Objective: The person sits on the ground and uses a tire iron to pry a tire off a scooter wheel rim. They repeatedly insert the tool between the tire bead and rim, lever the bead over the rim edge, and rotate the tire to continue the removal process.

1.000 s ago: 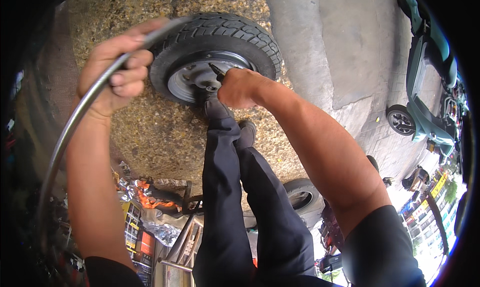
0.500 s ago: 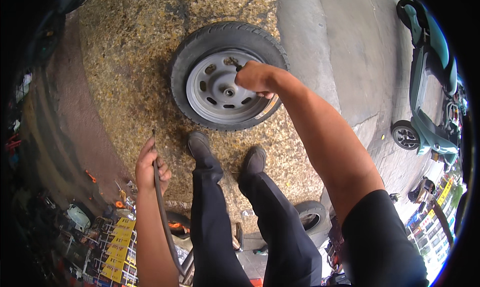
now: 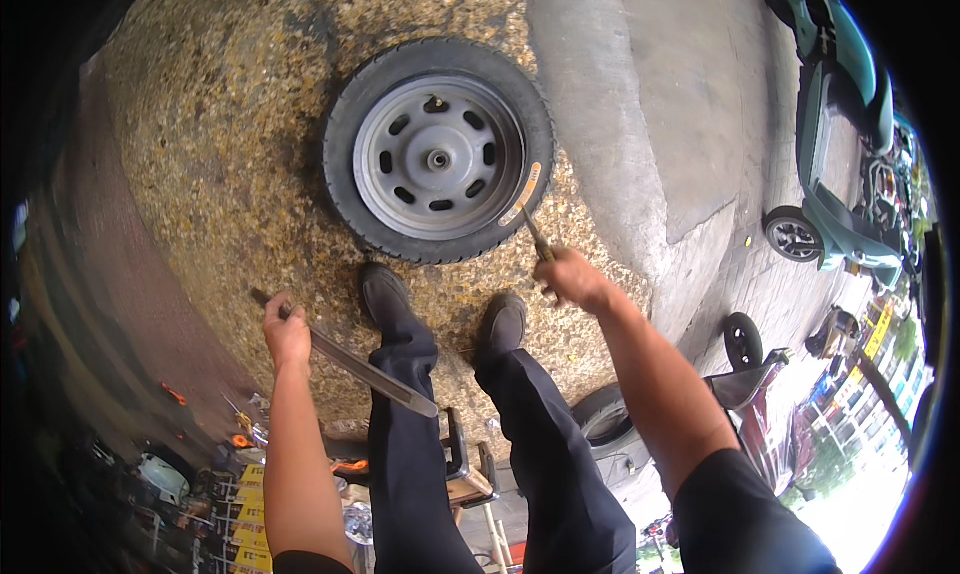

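A motor-scooter wheel [image 3: 437,161] with a grey slotted metal rim lies on the ground in front of my feet. Its black tyre [image 3: 345,189] surrounds the rim and bears an orange-and-white sticker at the lower right. My left hand [image 3: 287,332] is closed around a long flat tyre lever [image 3: 372,372], which slants down to the right across my left trouser leg. Closed on a slim dark metal tool [image 3: 538,236], my right hand [image 3: 573,278] is just right of and below the tyre. The tool's tip reaches the tyre's edge by the sticker; whether it touches cannot be told.
My shoes [image 3: 385,294] stand just below the tyre. Another tyre [image 3: 603,416] lies behind my right leg, with a low wooden stool [image 3: 470,479] between my legs. A teal scooter [image 3: 850,164] is parked at the right. Tools and yellow price cards [image 3: 250,514] are at the lower left.
My right hand has drawn back from over the rim to the tyre's lower right. The lever in my left hand has swung from along my forearm to a slant across my leg.
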Demonstrator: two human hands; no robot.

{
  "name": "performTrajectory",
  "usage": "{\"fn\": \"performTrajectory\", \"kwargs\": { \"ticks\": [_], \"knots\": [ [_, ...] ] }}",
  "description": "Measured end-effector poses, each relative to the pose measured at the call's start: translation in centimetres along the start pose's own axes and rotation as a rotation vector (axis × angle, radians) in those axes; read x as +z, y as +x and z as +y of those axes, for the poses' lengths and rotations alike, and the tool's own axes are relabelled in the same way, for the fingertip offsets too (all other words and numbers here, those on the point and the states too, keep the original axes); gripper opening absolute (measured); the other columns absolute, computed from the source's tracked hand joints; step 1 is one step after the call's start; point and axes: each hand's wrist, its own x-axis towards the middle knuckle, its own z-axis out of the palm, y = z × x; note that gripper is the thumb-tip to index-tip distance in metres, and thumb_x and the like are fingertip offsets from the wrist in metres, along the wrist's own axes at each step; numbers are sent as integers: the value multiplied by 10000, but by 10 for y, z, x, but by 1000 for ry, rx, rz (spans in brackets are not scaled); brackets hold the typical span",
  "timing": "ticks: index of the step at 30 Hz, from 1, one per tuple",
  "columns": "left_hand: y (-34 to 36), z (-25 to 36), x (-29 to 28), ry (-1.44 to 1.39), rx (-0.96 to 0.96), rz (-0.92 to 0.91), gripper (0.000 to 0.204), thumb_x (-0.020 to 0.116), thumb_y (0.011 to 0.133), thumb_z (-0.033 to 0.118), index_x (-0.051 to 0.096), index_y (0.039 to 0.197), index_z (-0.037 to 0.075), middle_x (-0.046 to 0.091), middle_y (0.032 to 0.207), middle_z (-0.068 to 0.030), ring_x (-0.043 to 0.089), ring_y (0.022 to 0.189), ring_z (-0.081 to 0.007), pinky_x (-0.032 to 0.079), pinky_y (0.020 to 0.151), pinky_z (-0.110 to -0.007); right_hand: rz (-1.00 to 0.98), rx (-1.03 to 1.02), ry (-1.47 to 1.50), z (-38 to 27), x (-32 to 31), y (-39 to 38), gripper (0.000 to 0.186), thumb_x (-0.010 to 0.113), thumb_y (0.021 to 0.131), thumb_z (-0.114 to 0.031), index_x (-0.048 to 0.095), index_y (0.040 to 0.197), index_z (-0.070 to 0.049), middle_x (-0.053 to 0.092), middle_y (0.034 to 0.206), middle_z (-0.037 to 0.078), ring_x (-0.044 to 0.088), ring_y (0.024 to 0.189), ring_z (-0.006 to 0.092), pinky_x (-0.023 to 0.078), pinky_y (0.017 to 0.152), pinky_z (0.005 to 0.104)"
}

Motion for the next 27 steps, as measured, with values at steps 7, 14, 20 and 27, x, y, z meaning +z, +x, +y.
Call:
{"fn": "performTrajectory", "kwargs": {
  "ticks": [7,14,20,27],
  "knots": [
    [74,-8,-47,495,119,195,447,596,913,78,574,1358,39,595,1379,-227,607,1214,-366,451,1030,-434,169,148,-48,150,23,-1,381,639,809,-307,640,967,40,699,907,247,664,859,364,508,795,452],
    [100,-23,-48,873,100,44,524,621,938,236,539,1416,38,615,1349,-239,628,1197,-378,473,1009,-442,137,299,-312,200,52,6,762,638,864,-547,575,1336,48,621,1265,328,600,1222,413,449,1073,451],
    [102,83,53,159,-3,-166,671,591,962,514,514,1449,59,587,1397,-177,564,1268,-317,446,1039,-441,221,-4,460,97,-4,89,796,595,946,-524,457,1416,103,574,1357,290,575,1239,391,503,988,480],
    [149,149,133,-496,53,-492,728,481,977,612,500,1449,58,535,1467,-122,506,1333,-270,379,1132,-411,315,-230,767,-4,-46,173,883,572,951,-596,359,1501,61,452,1492,265,473,1345,376,423,1076,520]
  ]
}}
